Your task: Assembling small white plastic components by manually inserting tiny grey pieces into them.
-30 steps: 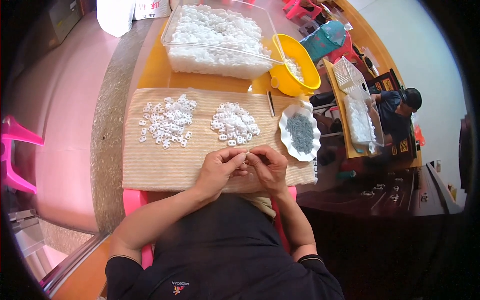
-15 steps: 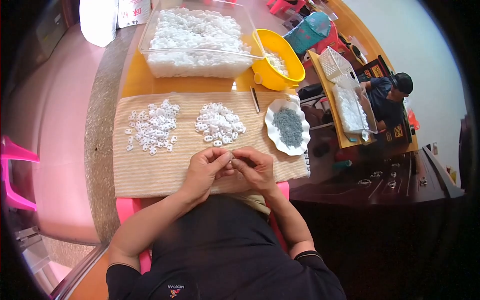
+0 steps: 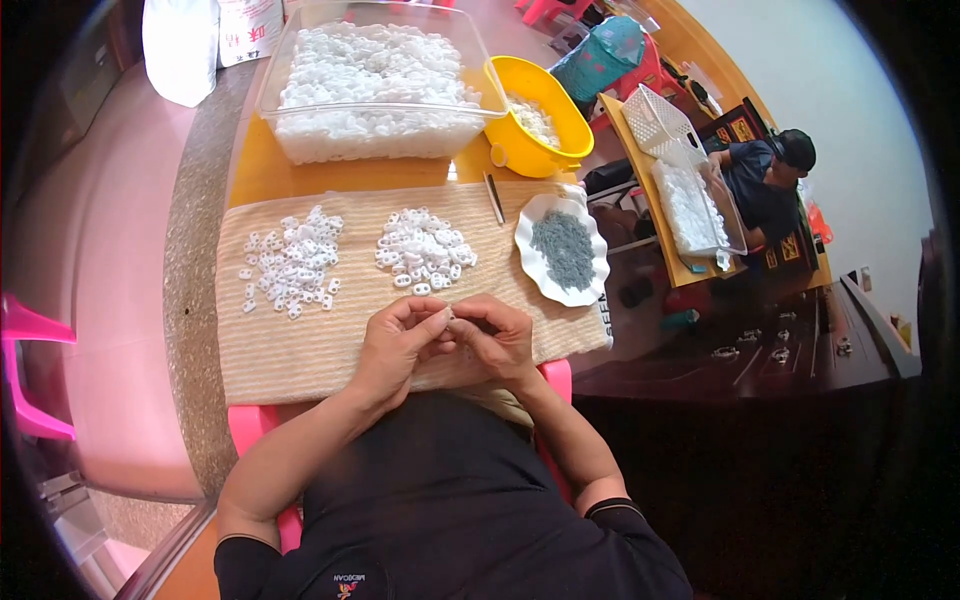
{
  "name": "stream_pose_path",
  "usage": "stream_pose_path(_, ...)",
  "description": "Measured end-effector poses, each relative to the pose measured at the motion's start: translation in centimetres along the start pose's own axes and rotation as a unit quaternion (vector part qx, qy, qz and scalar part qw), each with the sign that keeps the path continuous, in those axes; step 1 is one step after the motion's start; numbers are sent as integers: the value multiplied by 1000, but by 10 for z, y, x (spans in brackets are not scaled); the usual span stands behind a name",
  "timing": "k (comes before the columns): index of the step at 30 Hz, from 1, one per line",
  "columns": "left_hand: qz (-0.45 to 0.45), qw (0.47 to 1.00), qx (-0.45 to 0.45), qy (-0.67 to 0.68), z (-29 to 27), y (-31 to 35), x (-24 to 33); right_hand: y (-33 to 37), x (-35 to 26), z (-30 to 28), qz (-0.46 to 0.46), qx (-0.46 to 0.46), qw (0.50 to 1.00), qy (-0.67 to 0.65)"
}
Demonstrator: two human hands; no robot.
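Note:
Over the near edge of a striped beige cloth point(image 3: 290, 350), my left hand point(image 3: 398, 345) and my right hand point(image 3: 497, 340) meet fingertip to fingertip. Both are closed in a pinch on something tiny, mostly hidden by the fingers and too small to name. Just beyond them lies a pile of small white plastic pieces with two holes point(image 3: 425, 245). A second, looser pile of like white pieces point(image 3: 295, 260) spreads to its left. Right of my hands, a white scalloped dish point(image 3: 527, 262) holds many small dark grey bits point(image 3: 565, 250).
Behind the cloth stand a large clear bin point(image 3: 370, 115) full of white pieces and a yellow basin point(image 3: 575, 125). A dark pen-like tool point(image 3: 495, 198) lies near the dish. A person point(image 3: 765, 185) sits far right beside another white-filled bin point(image 3: 690, 210). Pink stool parts point(image 3: 250, 428) show below the cloth.
The whole scene has shifted slightly left in the picture as the view moved. My hands stay pinched together at the same place over the cloth; the piles look unchanged.

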State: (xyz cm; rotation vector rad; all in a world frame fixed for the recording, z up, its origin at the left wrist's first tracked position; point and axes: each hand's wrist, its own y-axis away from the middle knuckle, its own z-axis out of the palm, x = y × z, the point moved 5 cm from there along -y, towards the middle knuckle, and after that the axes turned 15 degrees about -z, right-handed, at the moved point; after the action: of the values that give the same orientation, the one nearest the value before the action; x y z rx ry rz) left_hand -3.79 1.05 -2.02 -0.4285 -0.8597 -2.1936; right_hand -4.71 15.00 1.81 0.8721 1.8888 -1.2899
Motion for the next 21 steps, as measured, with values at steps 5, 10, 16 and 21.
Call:
stream_pose_path(5, 4, 1000, -4, 17, 2, 3, 2, 1, -3, 2, -12, 23, 999, -23)
stream_pose_path(10, -5, 1000, -2, 22, 3, 2, 1, 4, -3, -1, -24, 15, 999, -26)
stream_pose_path(16, -19, 1000, -4, 18, 3, 2, 0, 12, -20, -36, -1, -24, 995, 101)
stream_pose_path(21, -23, 1000, 4, 14, 7, 7, 3, 26, -19, -95, -1, 33, 967, 251)
